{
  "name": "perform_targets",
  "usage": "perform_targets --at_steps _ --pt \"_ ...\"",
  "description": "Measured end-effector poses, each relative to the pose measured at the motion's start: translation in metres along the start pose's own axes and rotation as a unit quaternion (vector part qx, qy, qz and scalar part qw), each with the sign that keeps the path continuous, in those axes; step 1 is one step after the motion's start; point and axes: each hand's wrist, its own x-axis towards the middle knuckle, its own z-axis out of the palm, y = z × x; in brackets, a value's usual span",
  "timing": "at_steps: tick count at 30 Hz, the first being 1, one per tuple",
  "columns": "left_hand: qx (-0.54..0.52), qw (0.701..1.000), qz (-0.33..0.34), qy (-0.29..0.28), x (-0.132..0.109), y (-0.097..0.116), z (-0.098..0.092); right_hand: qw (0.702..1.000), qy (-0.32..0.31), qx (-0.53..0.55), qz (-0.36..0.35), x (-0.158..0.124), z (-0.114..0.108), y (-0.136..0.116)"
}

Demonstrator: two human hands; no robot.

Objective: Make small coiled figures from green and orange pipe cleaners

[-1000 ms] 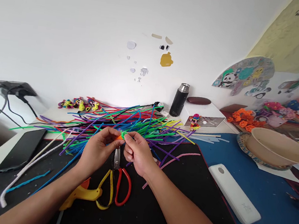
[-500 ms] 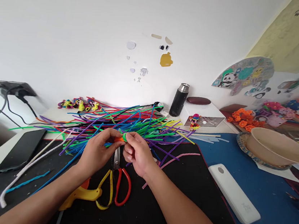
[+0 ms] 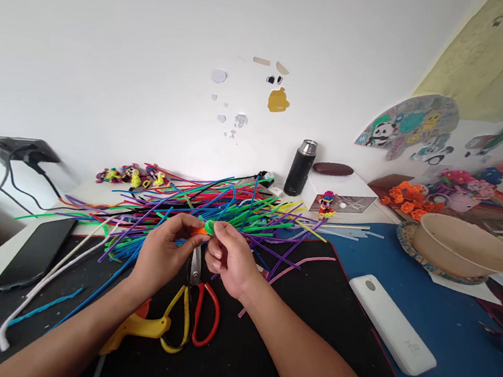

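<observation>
My left hand (image 3: 166, 248) pinches a small orange and green pipe-cleaner piece (image 3: 209, 227) between thumb and fingers. From the other side, my right hand (image 3: 232, 259) closes on its green coiled end, with the thumb on top and the fingers curled. Much of the piece is covered by my fingertips. Below both hands lie scissors (image 3: 207, 316) with one red and one yellow handle, their blades partly hidden. A yellow glue gun (image 3: 143, 326) rests beside them, partly under my left forearm. Behind my hands spreads a heap of coloured pipe cleaners (image 3: 239, 211).
A black phone (image 3: 35, 253) and a white bent pipe cleaner (image 3: 45, 279) lie at left. Small figures (image 3: 131, 175) stand at the back left. A black flask (image 3: 300, 167), white box (image 3: 342, 193), white power bank (image 3: 393, 325) and beige bowl (image 3: 460, 245) are at right.
The green coil shows more openly between my fingertips as my grip shifts slightly. Both hands stay in nearly the same place; the whole view has moved a little.
</observation>
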Motion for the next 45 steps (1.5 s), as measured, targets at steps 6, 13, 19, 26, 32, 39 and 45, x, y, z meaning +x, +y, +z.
perform_targets --at_steps 6,13,19,26,32,39,45 --pt "-0.012 1.000 -0.014 0.006 0.001 0.003 0.000 1.000 -0.001 -0.016 -0.002 -0.001 0.001 0.003" --pt "-0.081 0.995 -0.049 -0.004 0.002 -0.001 0.001 1.000 -0.004 -0.014 -0.001 0.000 0.000 0.001" --pt "-0.251 0.960 -0.116 -0.044 0.009 0.006 -0.006 0.999 0.010 -0.028 -0.025 0.000 -0.002 -0.013" --pt "-0.363 0.915 -0.156 -0.087 0.012 0.014 -0.009 0.997 0.017 -0.069 -0.036 0.001 -0.005 -0.017" --pt "-0.353 0.915 -0.149 -0.129 0.011 0.017 -0.009 0.996 0.013 -0.088 -0.005 0.001 -0.002 -0.012" --pt "-0.346 0.914 -0.145 -0.154 0.011 0.017 -0.007 0.996 0.029 -0.086 -0.009 0.002 -0.005 -0.019" --pt "-0.300 0.928 -0.136 -0.175 0.010 0.018 -0.007 0.993 0.021 -0.105 -0.038 0.002 -0.009 -0.025"
